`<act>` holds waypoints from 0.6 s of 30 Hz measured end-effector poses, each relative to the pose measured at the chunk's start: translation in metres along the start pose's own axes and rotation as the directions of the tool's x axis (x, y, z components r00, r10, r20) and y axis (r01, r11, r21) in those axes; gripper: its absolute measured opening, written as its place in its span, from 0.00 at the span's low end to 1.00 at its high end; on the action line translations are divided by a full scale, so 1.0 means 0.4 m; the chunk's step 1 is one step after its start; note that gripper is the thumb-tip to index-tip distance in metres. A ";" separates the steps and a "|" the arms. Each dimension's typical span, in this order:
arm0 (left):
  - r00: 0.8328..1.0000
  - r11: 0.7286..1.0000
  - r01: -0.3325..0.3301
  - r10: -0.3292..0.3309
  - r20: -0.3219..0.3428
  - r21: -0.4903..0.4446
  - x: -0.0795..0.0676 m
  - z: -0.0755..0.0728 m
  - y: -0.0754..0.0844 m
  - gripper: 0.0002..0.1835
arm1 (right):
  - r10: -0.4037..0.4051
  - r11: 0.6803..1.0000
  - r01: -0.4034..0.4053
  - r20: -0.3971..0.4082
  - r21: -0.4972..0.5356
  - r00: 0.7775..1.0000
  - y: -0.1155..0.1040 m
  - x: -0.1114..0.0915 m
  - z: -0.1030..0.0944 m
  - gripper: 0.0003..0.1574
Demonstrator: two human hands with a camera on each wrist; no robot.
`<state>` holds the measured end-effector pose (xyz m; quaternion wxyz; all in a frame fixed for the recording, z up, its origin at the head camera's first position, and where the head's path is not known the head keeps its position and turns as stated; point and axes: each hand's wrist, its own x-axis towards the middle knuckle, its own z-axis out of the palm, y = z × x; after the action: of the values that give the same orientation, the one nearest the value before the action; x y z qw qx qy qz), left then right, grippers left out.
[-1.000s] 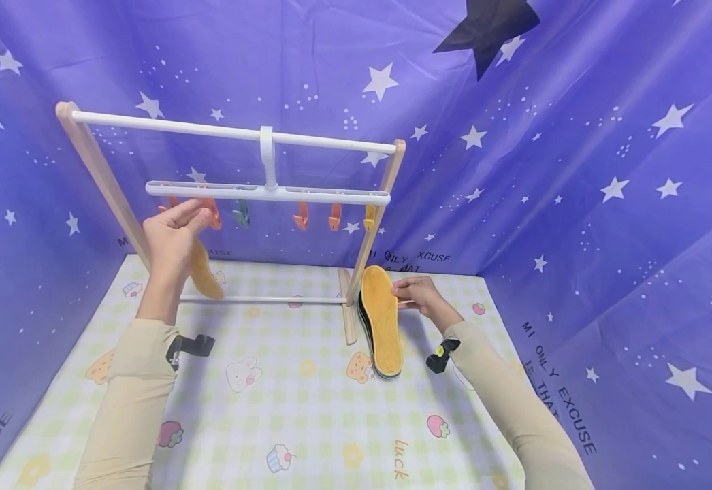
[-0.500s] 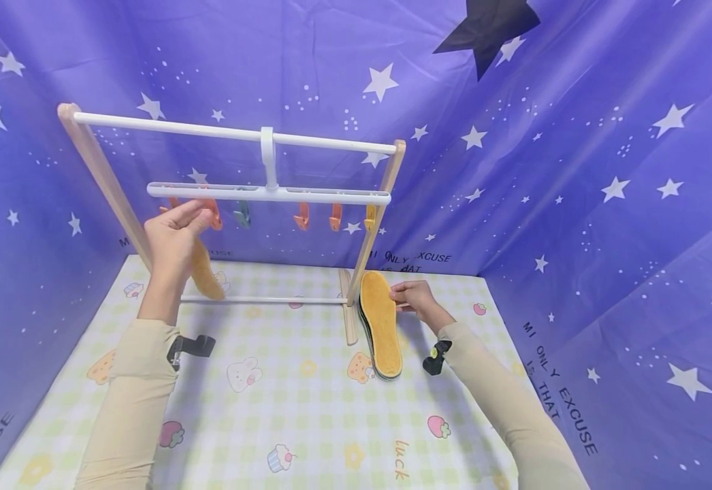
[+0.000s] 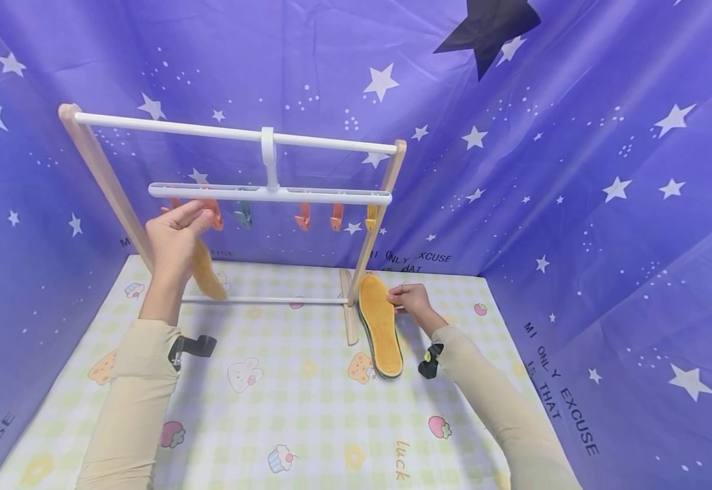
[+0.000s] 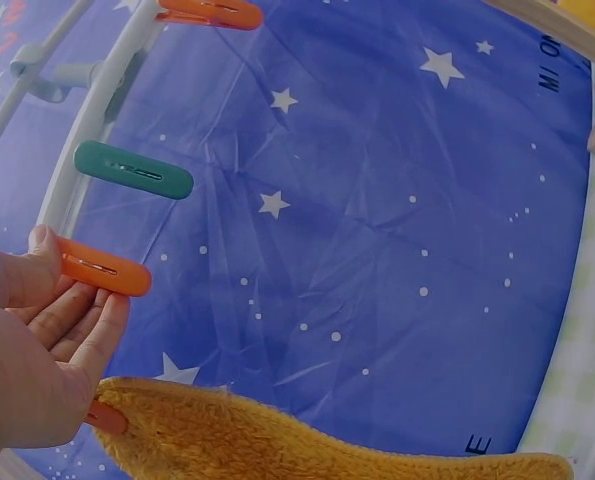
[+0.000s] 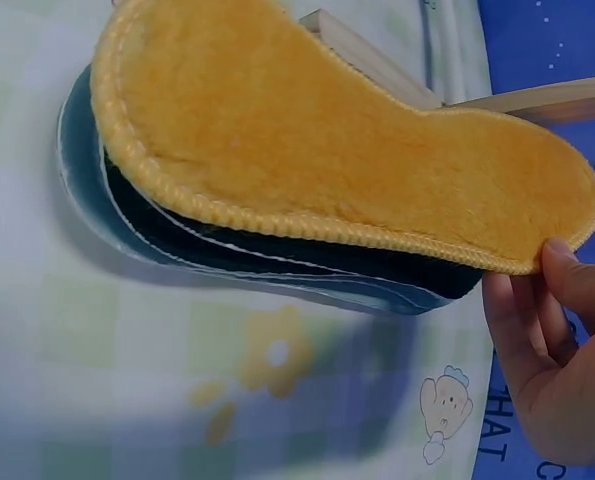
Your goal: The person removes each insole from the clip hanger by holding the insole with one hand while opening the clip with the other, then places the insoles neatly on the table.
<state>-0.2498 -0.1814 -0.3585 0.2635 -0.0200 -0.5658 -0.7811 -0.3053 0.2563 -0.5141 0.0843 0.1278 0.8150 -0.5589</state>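
Note:
My left hand pinches an orange clothespin on the white clip hanger, thumb above and fingers below in the left wrist view. Just beside it a fuzzy yellow insole hangs, its end at another orange clothespin partly hidden by the hand. On the right, my right hand pinches the edge of a second yellow insole near one end, thumb on the fuzzy face. This insole lies over a stack of dark insoles on the table, its pinched end raised off them.
The hanger hooks over the top bar of a wooden stand. Several more clips hang along it: a green one, orange ones and a yellow one. The stand's right foot is beside the insole stack. A starry purple curtain surrounds the table.
My right hand has moved slightly left and down, bringing the top end of the yellow insole with it. My left hand has stayed at the orange clothespin.

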 end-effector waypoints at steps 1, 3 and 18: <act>1.000 1.000 -0.001 0.001 0.001 -0.001 0.000 0.000 0.000 0.10 | -0.004 1.000 0.004 -0.007 -0.008 1.000 0.001 0.000 0.002 0.14; 1.000 1.000 -0.005 0.005 0.003 -0.003 0.000 0.001 -0.001 0.10 | -0.010 1.000 0.009 -0.025 -0.021 1.000 0.004 0.000 0.007 0.14; 1.000 1.000 -0.001 0.001 0.005 -0.032 0.001 0.002 -0.003 0.09 | -0.030 0.998 0.025 -0.080 -0.062 0.996 0.013 -0.007 0.024 0.12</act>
<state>-0.2509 -0.1807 -0.3592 0.2623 -0.0265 -0.5540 -0.7897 -0.3011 0.2489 -0.5215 0.0471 0.1365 0.8361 -0.5292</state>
